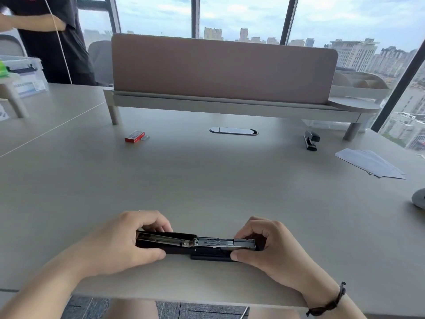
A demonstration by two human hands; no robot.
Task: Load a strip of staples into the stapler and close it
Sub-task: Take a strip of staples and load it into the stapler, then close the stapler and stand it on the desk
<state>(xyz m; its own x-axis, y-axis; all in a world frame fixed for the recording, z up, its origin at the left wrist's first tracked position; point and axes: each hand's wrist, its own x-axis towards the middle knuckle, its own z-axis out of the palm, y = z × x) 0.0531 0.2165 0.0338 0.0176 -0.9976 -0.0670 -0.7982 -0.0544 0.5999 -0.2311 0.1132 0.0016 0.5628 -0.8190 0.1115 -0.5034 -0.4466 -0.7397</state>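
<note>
Stapler [197,244] opened flat, left hand [119,240], right hand [264,247] gripping ends

Both forearms are bare, with no sleeves showing. The left hand [122,240] wears a thin ring [139,210] on one finger, seen only as a small glint. Just behind the right hand [271,247], a dark braided bracelet [331,302] circles the wrist, a short end sticking up from it.
</note>
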